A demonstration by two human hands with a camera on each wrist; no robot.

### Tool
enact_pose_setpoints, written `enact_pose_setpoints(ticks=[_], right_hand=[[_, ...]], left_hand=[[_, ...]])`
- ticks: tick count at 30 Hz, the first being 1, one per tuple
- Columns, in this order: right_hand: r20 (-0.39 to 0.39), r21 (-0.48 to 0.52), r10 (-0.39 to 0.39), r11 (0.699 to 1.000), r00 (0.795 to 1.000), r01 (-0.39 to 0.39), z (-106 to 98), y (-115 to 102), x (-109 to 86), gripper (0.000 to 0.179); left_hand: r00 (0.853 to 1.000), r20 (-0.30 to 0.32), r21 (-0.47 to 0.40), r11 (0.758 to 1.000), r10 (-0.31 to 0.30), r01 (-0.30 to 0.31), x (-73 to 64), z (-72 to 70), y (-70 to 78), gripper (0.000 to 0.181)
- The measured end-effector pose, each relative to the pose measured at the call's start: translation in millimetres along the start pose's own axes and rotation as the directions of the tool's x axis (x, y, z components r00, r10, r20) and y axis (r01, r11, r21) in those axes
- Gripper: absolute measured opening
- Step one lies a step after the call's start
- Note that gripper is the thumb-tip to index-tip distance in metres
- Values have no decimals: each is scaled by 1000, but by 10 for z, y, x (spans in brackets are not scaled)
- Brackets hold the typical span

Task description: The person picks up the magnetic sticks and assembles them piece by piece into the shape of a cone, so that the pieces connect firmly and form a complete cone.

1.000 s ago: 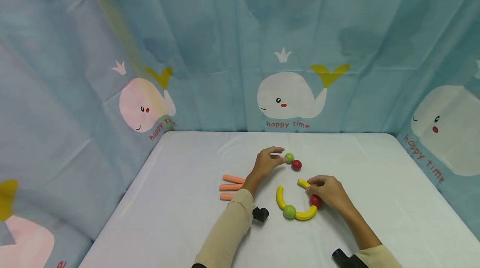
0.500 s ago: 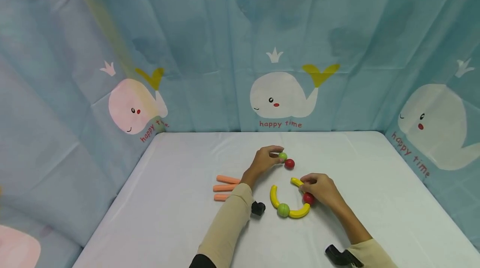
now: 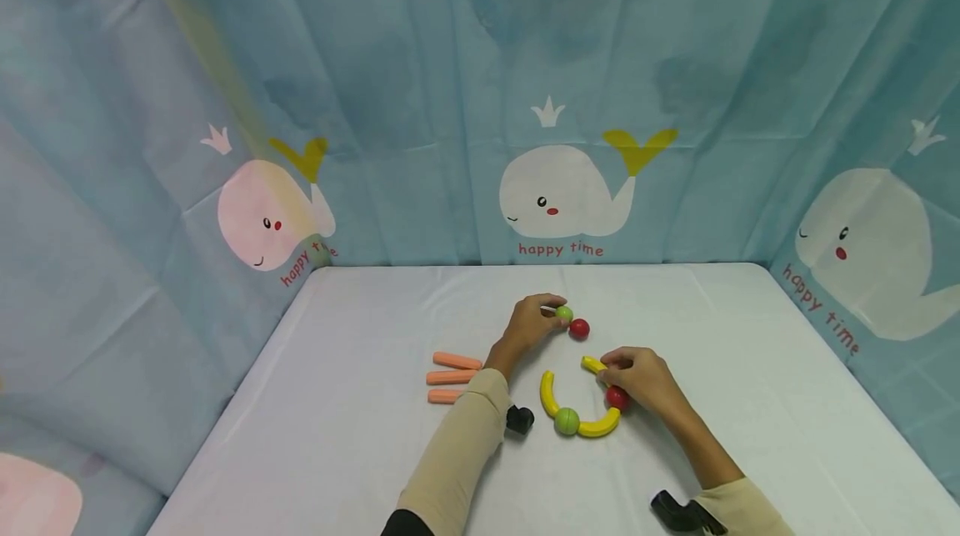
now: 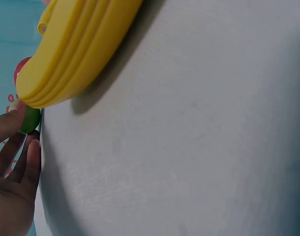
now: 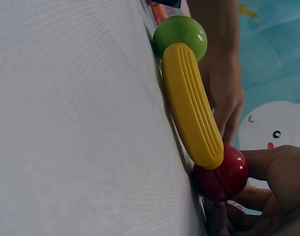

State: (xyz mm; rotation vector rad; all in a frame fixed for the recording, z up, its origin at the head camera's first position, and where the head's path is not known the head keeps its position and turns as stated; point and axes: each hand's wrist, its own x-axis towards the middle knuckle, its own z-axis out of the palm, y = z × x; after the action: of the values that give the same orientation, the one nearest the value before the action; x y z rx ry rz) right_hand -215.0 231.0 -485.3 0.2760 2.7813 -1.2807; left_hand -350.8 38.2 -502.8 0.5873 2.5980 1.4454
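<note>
At the far end of the layout, my left hand (image 3: 531, 324) pinches a small green ball (image 3: 564, 314) between thumb and fingers. A red ball (image 3: 579, 329) lies right beside it. My right hand (image 3: 643, 378) holds the upper-right toy banana (image 3: 592, 364), whose lower end is hidden by the fingers. Below those fingers sits another red ball (image 3: 617, 398). A bottom toy banana (image 5: 192, 105) runs from that red ball to a second green ball (image 5: 180, 37) in the right wrist view. The left toy banana (image 4: 81, 54) looms large in the left wrist view.
Several orange sticks (image 3: 453, 378) lie left of the left forearm and are partly hidden by it. The white table (image 3: 337, 436) meets a blue whale-printed curtain (image 3: 420, 186) at its back and sides. A black wrist camera (image 3: 519, 419) juts from the left sleeve.
My left fingers have closed on the far green ball, which they were reaching round before. My right hand stays on the toy banana. The head view has shifted slightly to the right.
</note>
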Motion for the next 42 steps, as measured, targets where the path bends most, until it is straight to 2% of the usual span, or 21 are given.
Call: enact_pose_setpoints(ticks=[11,16,22,25,31,36,42], right_hand=[[5,-16,7,1000,1000,-7,37,11,-15,31],[6,-26,-2,1000,1000,2,16,29,-21,30],[7,-25,-23,999,1000,23,13,19,-12,29],[6,-28,-28,999,1000,29,19,6,-20,28],[-5,-33,-28,999,1000,27,22,-15,-23,27],[-12,-50,-48,998,999,48,35,-5,-9,27],[-12,-42,-69,997,998,68,49,-16,-1,30]], left_hand=[[999,-25,14,1000,-20,20,-129,-85,-7,40],[1000,-21,8,1000,-9,9,-223,-144,26,39],[998,-42,-24,999,-36,35,-365,-210,33,35],[999,-33,-34,999,-39,38,-447,-228,38,34],[1000,4,-17,1000,12,-12,-602,-247,69,42],[998,45,-7,999,42,-42,-726,-247,124,39],[997,69,-22,999,25,-24,-822,-217,205,35]])
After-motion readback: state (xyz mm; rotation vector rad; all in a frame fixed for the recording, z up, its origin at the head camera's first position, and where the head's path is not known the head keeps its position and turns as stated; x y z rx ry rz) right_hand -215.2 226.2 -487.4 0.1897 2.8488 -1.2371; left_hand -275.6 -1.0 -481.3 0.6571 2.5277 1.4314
